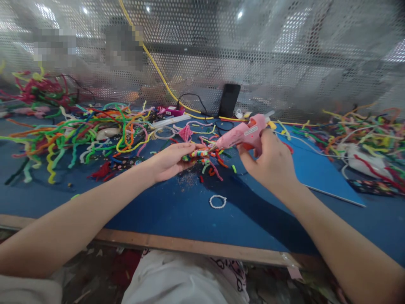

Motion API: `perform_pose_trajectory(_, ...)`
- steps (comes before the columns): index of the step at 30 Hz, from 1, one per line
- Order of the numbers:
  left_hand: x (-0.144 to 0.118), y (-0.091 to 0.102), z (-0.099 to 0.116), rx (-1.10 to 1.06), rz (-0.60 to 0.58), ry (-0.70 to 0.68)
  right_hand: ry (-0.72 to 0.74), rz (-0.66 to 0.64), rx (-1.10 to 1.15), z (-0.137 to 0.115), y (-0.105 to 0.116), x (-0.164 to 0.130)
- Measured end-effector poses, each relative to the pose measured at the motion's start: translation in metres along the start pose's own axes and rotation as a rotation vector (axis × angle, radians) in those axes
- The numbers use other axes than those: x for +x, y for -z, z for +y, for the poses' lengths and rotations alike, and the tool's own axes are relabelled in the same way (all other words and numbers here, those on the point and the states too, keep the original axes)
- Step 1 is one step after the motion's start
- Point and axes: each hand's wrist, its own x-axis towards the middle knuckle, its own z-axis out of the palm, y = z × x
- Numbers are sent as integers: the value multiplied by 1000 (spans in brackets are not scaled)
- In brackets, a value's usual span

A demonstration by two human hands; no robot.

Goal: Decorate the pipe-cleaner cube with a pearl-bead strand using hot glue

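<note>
A: What is lying in front of the person?

B: A blue surface [177, 211] is stretching across the view, with heaps of bright pipe cleaners [79, 131] lying on the left and right. A black phone [229, 100] is leaning at the back, and a small bead ring [217, 202] is lying near the front edge.

A: And the hands?

B: The right hand [268, 162] is closing around the grip of a pink glue gun [242, 134], tipping its nozzle left and down. The left hand [172, 160] is pinching a small multicoloured fuzzy piece [198, 154] at the fingertips, just above the surface, right at the nozzle.

A: How would that piece handle?

B: Probably light, soft and bendable. Holding it by the end away from the nozzle seems wisest.
</note>
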Motion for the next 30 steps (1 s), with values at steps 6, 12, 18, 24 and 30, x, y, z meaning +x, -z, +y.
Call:
perform_pose_trajectory(6, -2, -2, 4, -26, -25, -11, -38, 23, 22, 2, -4, 0)
perform_pose_trajectory(12, 3, 1, 1, -17, 3, -16, -184, 57, 72, 9, -6, 4)
perform_pose_trajectory(18, -1, -2, -1, 49, 6, -150, -186, 10, 185, 7, 1, 9)
perform_pose_trajectory(24, -4, -5, 1, 10, 81, -247, -67, -60, 221, 3, 0, 7)
perform_pose_trajectory(30, -6, -7, 1, -6, 49, -274, 12, -111, 237, 6, -2, 7)
